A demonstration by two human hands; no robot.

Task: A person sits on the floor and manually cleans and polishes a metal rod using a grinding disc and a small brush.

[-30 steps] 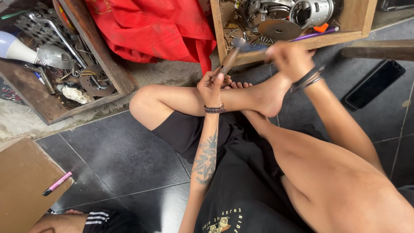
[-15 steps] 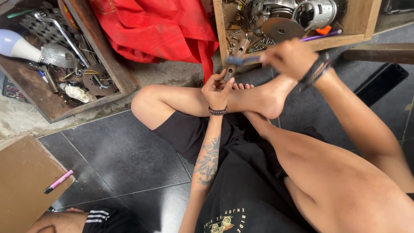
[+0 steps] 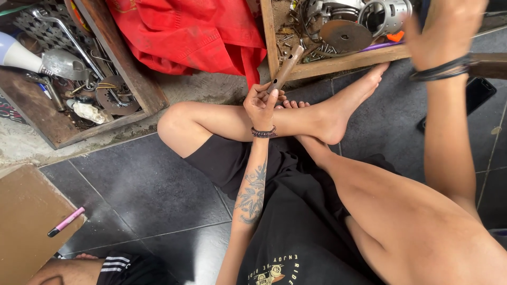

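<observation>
My left hand (image 3: 260,105) is shut on a short brown tube (image 3: 285,68), holding it tilted up to the right just above my crossed bare foot (image 3: 343,105). The tube's top end reaches the front board of a wooden crate (image 3: 343,62). My right hand (image 3: 446,29) is raised high at the top right, well apart from the tube, with dark bands on its wrist. It is blurred and its fingers run past the frame's edge, so what it holds is hidden.
The crate holds metal parts and a round disc (image 3: 346,34). A red cloth (image 3: 195,31) lies between it and a second crate (image 3: 132,79) holding tools and a light bulb (image 3: 18,53). A pink marker (image 3: 66,221) lies on cardboard. Another person's leg (image 3: 79,269) is at bottom left.
My right hand, which held a tool against the tube's top end, has swung up and to the right, away from it. My left hand keeps the tube in place.
</observation>
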